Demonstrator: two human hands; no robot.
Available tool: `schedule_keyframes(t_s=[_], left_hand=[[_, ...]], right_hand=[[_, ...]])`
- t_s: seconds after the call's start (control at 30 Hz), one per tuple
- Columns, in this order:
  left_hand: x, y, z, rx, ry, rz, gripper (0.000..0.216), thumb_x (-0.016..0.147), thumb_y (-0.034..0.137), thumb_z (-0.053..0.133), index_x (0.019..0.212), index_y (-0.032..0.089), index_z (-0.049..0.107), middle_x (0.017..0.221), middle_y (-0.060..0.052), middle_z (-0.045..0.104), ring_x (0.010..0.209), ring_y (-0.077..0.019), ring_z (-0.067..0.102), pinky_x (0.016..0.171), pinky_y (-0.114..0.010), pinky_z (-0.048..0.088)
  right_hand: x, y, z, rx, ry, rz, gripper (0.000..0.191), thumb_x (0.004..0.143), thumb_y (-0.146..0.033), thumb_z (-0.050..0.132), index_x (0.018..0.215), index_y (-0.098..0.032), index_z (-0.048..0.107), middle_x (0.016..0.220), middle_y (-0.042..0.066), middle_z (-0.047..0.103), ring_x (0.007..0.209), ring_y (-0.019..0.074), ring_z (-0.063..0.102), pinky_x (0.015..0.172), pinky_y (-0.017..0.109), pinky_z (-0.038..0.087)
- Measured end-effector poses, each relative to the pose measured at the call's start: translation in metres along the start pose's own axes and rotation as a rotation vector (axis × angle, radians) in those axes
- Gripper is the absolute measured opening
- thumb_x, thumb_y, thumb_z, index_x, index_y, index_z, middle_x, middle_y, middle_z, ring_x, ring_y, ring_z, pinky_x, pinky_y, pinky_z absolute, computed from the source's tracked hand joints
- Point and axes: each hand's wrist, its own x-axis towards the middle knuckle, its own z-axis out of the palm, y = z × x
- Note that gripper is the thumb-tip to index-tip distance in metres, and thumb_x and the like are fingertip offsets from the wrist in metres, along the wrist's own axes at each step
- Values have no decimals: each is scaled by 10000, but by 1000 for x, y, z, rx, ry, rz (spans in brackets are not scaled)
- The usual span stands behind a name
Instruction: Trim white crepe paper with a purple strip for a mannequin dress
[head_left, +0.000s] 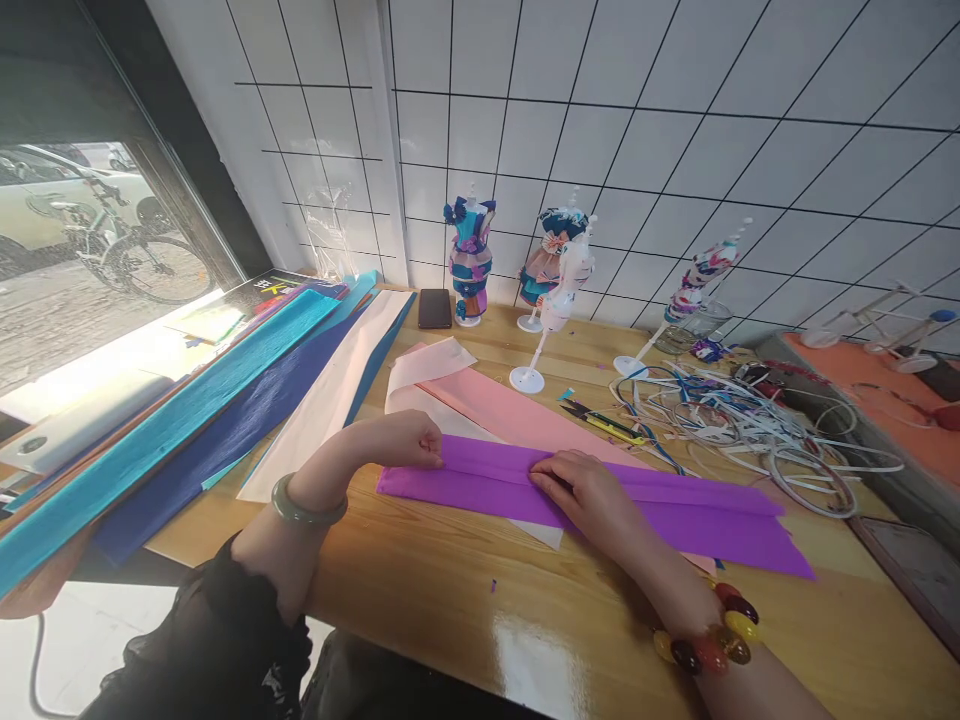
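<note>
Left hand (397,440), fingers curled narrow, pinches the purple sheet (480,462) near one end. Right hand (589,490) rests farther along it, fingers together; whether they grip, I cannot tell. Beneath both stretches the desk (405,570); just beyond them lies a pink sheet (517,405).

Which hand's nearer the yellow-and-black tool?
Right. The right hand is on the purple sheet, just this side of the yellow-and-black tool; the left hand is farther off, at the sheet's left end.
</note>
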Motion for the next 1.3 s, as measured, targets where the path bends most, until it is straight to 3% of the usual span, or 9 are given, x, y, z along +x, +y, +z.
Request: schedule_keyframes(t_s=[0.47, 0.7, 1.3], left_hand=[[1, -2, 1, -21, -5, -5, 310, 735, 433, 507, 581, 163, 495, 570, 15, 469, 531, -97, 399, 494, -229, 289], [-2, 6, -3, -17, -24, -77, 332, 742, 427, 499, 547, 171, 416, 532, 22, 403, 493, -92, 357, 477, -243, 266], [-2, -4, -4, 7, -37, -157, 368, 688, 480, 547, 545, 178, 392, 529, 29, 378, 491, -95, 348, 474, -245, 252]], right_hand=[[0, 1, -2, 4, -10, 33, 243, 900, -329, 428, 833, -211, 630, 837, 49, 667, 796, 185, 578, 742, 325, 436], [-1, 1, -2, 17, -25, 28, 242, 900, -321, 419, 832, -211, 623, 836, 51, 666, 794, 189, 582, 735, 327, 438], [-1, 9, 4, 11, -52, 52, 229, 896, -309, 420, 895, -215, 629, 905, 50, 663, 852, 196, 581, 771, 333, 431]])
